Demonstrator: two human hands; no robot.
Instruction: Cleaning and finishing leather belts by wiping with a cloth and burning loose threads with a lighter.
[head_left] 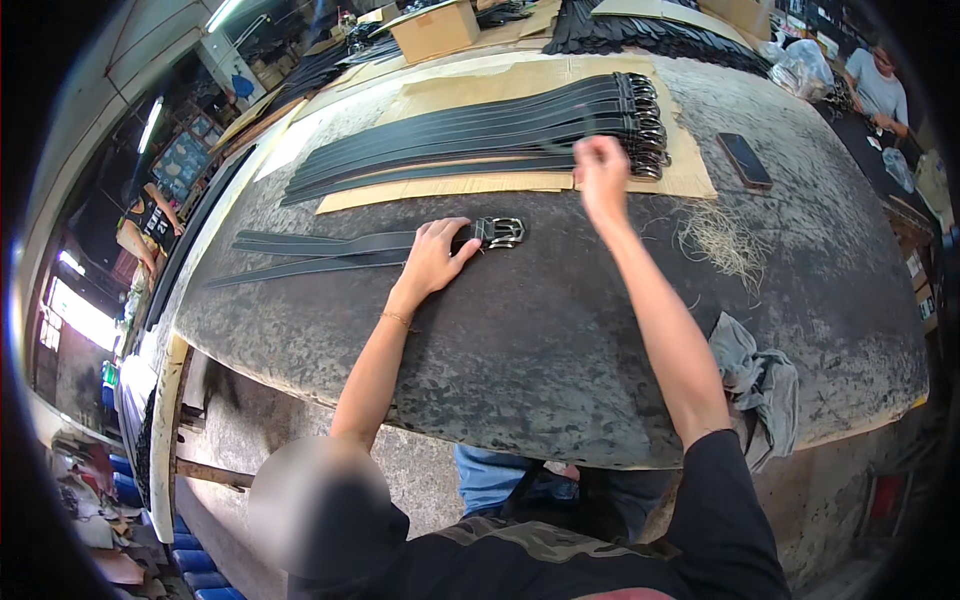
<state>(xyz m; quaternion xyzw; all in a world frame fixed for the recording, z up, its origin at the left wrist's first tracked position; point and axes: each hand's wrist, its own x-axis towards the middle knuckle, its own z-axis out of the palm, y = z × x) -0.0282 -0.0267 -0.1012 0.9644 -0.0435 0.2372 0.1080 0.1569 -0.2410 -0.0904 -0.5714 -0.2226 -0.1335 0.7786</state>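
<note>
Black shirt cloth sits closest to my camera, along the lower edge. Working across from the left, I see a person in a dark sleeveless top past the left side of the counter. Next come black straps, lying along the counter and fanning out leftward from the left hand. Its fingers bend over the strap near its buckle end, touching it from above; whether they grip it or only press it down, I cannot tell. The silver buckle lies just right of those fingers, uncovered.

Farther back I have a row of black belts side by side on a cardboard sheet, their metal buckles gathered at the right end. Motion blurs the right hand, which I see over that row near the buckles, fingers drawn in; I cannot tell whether they hold anything. Beyond it are a tangle of pale threads, a dark phone, a crumpled grey cloth at the front edge, and another person in a light shirt.
</note>
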